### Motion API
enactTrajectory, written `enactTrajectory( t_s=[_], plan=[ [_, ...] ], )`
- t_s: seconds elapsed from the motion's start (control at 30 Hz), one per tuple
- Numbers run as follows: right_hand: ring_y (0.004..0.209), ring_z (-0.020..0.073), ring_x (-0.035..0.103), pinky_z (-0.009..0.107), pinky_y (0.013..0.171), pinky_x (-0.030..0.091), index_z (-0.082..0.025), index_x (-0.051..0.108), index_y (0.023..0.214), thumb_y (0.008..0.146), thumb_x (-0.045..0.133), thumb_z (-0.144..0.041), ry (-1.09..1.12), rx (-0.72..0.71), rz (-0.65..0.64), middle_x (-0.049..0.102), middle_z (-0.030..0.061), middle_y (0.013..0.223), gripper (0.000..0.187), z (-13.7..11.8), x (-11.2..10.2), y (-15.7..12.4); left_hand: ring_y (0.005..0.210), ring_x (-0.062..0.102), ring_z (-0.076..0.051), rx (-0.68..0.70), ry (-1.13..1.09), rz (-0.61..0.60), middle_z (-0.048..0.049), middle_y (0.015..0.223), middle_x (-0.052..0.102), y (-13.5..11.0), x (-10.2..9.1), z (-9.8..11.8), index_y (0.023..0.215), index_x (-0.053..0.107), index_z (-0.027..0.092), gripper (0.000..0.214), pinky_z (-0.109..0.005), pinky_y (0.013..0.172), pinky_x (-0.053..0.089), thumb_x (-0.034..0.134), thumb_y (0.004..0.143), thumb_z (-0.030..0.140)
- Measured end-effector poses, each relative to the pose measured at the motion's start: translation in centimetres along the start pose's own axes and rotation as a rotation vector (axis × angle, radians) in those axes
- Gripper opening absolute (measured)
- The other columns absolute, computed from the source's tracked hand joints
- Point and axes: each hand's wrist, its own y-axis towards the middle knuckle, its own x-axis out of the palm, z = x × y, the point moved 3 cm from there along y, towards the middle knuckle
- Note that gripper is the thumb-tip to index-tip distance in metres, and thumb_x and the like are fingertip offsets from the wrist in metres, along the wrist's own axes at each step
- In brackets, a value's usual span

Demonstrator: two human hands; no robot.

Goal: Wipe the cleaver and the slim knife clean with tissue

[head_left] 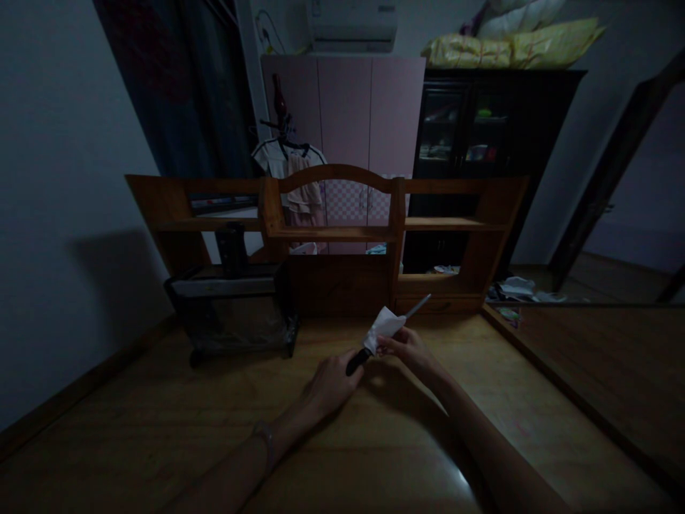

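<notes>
above the wooden surface point(160, 428), the left hand point(332, 385) has its grip pressed around the black handle of a slim steel-bladed knife point(364, 357), steadying it so the right hand point(409, 350) can pinch a white paper tissue point(384, 325) around the blade.

Two hands, left hand point(329, 385) and right hand point(409, 350), one knife point(388, 332), one white tissue point(384, 325), one wooden shelf unit point(332, 235), one clear container point(235, 307), two wardrobes were counted.

The knife point(382, 334) has a black handle and a silvery blade wrapped in a white tissue point(384, 325). The tabletop point(160, 421) and far shelf point(332, 232) are warm brown wood. Farther off, the wardrobe point(345, 107) is pale pink, checked lower down.
</notes>
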Motion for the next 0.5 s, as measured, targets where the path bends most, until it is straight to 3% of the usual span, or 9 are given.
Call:
enactTrajectory(
  t_s=[0.27, 0.5],
  plan=[
    [0.062, 0.0157, 0.060, 0.027, 0.061, 0.046, -0.015, 0.069, 0.080, 0.070, 0.078, -0.039, -0.014, -0.039, 0.003, 0.068, 0.0028, 0.071, 0.028, -0.05, -0.03, 0.17, 0.082, 0.065, -0.021, -0.017, 0.005, -0.018, -0.0075, 0.092, 0.072, -0.10, -0.30, 0.49, 0.104, 0.068, 0.020, 0.026, -0.025, 0.073, 0.044, 0.052, 0.085, 0.025],
    [0.064, 0.0169, 0.063, 0.029, 0.063, 0.048, -0.015, 0.069, 0.086, 0.071, 0.077, -0.038, -0.003, -0.024, -0.016, 0.071, 0.0042, 0.077, 0.029, 0.01, -0.07, 0.09, 0.081, 0.065, -0.020, 0.005, 0.002, 0.001, -0.0069, 0.090, 0.072, -0.03, -0.25, 0.32, 0.102, 0.069, 0.019, 0.025, -0.025, 0.072, 0.044, 0.052, 0.084, 0.024]
  ],
)
